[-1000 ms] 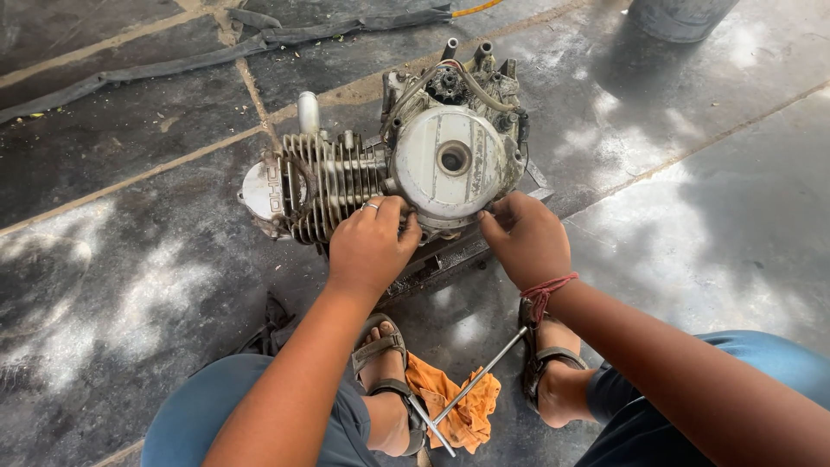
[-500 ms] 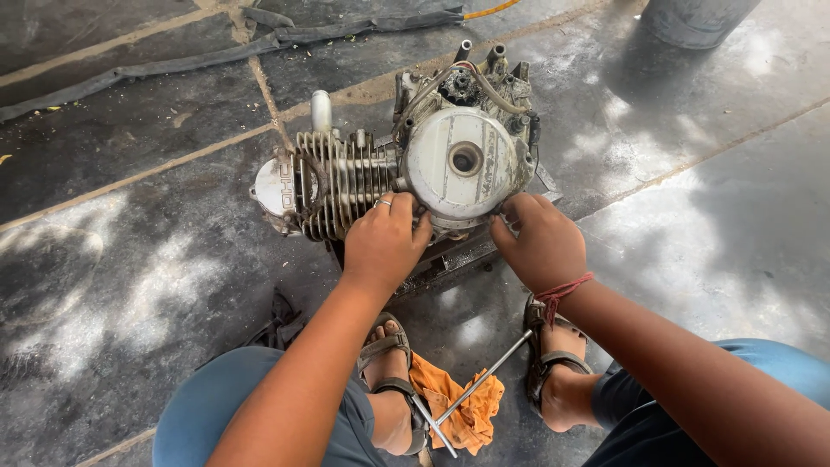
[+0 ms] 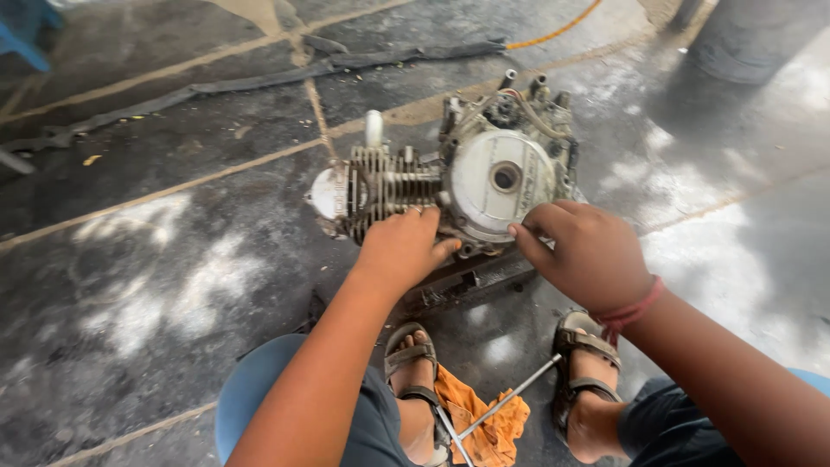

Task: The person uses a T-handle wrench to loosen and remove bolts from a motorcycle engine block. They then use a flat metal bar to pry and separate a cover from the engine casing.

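Motorcycle engine (image 3: 458, 186), grey and grimy, lying on the dark concrete floor (image 3: 156, 285) in the upper middle of the view; finned cylinder (image 3: 380, 186) pointing left, round pale side cover (image 3: 501, 182) facing up toward the camera. Engine resting on a dark metal bracket (image 3: 471, 277) just below it. Left hand (image 3: 402, 251) curled against the lower edge of the engine where cylinder meets crankcase, fingers bent and pressed to the metal; whether anything small is pinched in them cannot be told. Right hand (image 3: 588, 255) likewise curled, fingertips touching the lower right rim of the round cover, red thread band (image 3: 635, 307) at the wrist. Sandalled feet (image 3: 415, 380) planted near the bracket, an orange rag (image 3: 484, 415) and a long metal T-handle wrench (image 3: 510, 399) lying between them. Black rubber strip (image 3: 259, 78) well apart on the floor beyond the engine.
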